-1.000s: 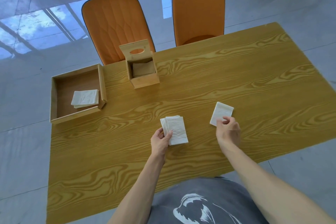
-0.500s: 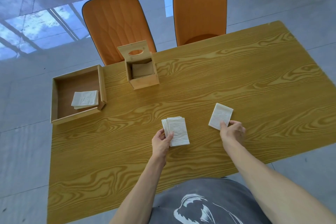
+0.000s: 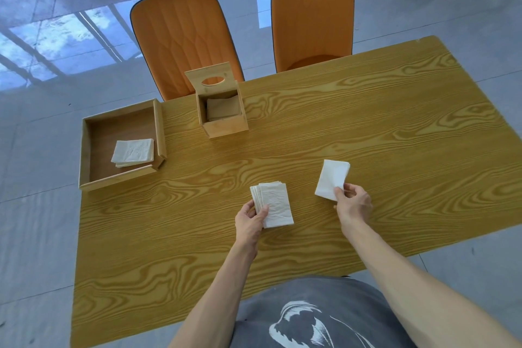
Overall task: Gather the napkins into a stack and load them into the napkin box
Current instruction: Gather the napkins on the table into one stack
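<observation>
My left hand (image 3: pixel 250 219) grips a fanned stack of white napkins (image 3: pixel 275 205) by its near left corner, low over the wooden table (image 3: pixel 367 127). To the right, my right hand (image 3: pixel 353 202) pinches the near edge of a single white napkin (image 3: pixel 332 178), whose near end is lifted a little. The wooden napkin box (image 3: pixel 224 124) stands at the far side with its slotted lid (image 3: pixel 210 78) tipped up and napkins (image 3: pixel 223 106) inside. More napkins (image 3: pixel 132 151) lie in a shallow wooden tray (image 3: pixel 93 181) at the left edge.
Two orange chairs (image 3: pixel 180 37) (image 3: pixel 312 5) stand behind the table's far edge. The tray overhangs the table's left side. Glossy grey floor tiles surround the table.
My right hand slid back along the single napkin to its near edge and took hold of it. The left hand and its stack stayed nearly still.
</observation>
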Motion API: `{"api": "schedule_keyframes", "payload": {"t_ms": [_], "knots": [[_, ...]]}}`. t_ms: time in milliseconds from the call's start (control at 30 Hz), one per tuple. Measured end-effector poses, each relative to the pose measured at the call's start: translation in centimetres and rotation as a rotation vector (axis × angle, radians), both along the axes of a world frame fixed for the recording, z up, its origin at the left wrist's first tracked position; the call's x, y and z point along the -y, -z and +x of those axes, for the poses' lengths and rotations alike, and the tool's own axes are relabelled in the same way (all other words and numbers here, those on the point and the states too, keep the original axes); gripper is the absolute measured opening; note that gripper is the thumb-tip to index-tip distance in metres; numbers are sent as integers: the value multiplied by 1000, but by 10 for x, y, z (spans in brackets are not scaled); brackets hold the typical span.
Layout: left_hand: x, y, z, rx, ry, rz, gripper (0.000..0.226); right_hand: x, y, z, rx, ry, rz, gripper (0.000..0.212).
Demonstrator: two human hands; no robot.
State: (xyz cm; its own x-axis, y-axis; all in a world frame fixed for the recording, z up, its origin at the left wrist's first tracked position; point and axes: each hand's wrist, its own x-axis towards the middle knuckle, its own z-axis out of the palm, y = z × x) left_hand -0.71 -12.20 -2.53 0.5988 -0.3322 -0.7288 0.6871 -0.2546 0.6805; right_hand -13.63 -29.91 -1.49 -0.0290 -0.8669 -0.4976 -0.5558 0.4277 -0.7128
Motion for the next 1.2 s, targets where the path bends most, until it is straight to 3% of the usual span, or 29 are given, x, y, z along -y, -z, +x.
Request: {"api": "schedule_keyframes", "payload": {"t_ms": [167, 267, 567, 800, 1000, 1200], "knots": [[-3, 2, 1, -4, 4, 18, 43, -15, -6, 5, 404, -91, 271, 29], [-4, 1, 2, -17, 3, 17, 39, -27, -7, 8, 476, -243, 398, 34], [-4, 1, 3, -44, -8, 33, 37, -50, 3, 26, 368, -448, 403, 30], [-5, 1, 5, -81, -26, 2, 30, -57, 9, 33, 195, -568, 294, 26], [-6, -4, 5, -58, 32, -33, 51, -57, 15, 37, 67, -692, 145, 30], [-4, -7, 8, -56, 31, -49, 51, -58, 15, 35, 18, -699, 104, 39]]}}
